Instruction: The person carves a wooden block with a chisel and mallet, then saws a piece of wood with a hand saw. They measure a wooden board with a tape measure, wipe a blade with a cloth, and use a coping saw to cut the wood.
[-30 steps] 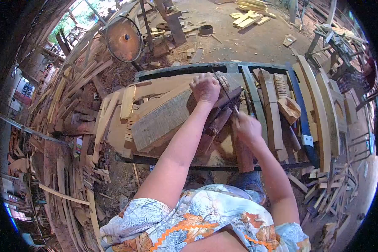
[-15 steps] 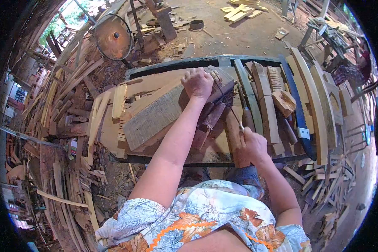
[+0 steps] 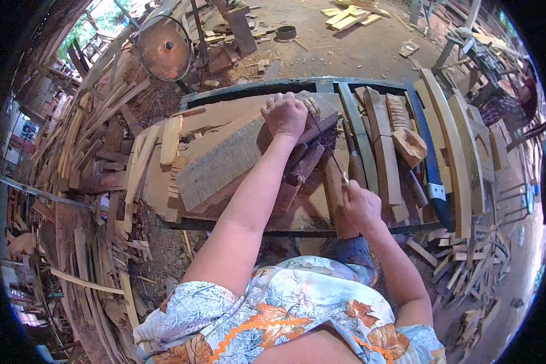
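My left hand (image 3: 285,115) is closed, pressed down at the upper end of a thick, rough wooden block (image 3: 218,164). A small pale piece of wood (image 3: 311,107) shows just right of its knuckles; the hand hides the rest. My right hand (image 3: 362,206) grips a thin dark rod-shaped file (image 3: 327,144) by its light-coloured end. The file slants up and left, its far end meeting the small piece of wood. Dark wooden offcuts (image 3: 308,162) lie under the file, between the two hands.
Along the bench's right side lie a handsaw (image 3: 432,151), a long metal bar (image 3: 359,136), a carved wooden piece (image 3: 409,145) and several boards. Stacked scrap wood (image 3: 97,242) crowds the left floor. A round metal disc (image 3: 162,51) stands beyond the bench (image 3: 267,232).
My right hand has shifted slightly up and left, with the file now a little steeper. The left hand stays at the upper end of the block.
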The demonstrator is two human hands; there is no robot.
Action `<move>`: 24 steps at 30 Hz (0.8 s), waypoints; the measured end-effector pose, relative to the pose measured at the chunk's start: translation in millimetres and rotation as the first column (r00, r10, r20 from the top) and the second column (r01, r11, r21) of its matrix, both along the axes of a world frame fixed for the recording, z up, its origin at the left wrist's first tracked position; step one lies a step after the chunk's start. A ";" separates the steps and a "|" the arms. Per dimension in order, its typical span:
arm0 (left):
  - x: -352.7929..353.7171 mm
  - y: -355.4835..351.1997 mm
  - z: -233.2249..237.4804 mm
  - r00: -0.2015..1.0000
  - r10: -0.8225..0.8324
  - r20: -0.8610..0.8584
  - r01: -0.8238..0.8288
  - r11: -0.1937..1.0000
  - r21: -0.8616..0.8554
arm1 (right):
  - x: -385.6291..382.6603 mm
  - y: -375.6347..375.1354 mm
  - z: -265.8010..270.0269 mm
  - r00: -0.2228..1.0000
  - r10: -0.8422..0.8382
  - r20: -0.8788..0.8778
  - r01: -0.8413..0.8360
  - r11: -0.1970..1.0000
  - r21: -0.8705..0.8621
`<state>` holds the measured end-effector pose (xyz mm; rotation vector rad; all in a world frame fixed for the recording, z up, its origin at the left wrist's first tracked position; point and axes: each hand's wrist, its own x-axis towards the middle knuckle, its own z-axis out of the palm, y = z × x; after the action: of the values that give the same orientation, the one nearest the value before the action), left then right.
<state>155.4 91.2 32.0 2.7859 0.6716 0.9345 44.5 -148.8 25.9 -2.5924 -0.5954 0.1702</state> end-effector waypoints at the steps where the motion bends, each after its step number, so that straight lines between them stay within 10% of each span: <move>1: -0.2 0.0 -2.2 1.000 -0.002 -0.008 0.002 1.000 0.000 | -5.7 -5.1 0.4 0.999 -0.021 -0.032 0.021 1.000 -0.010; 24: -1.8 -0.5 0.0 1.000 0.012 -0.016 -0.013 1.000 -0.016 | 73.2 66.6 -8.4 0.998 0.015 0.065 -0.017 0.999 0.028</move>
<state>153.6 90.6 32.1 2.7813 0.6966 0.9053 117.7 -82.3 17.5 -2.5744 -0.6369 0.0823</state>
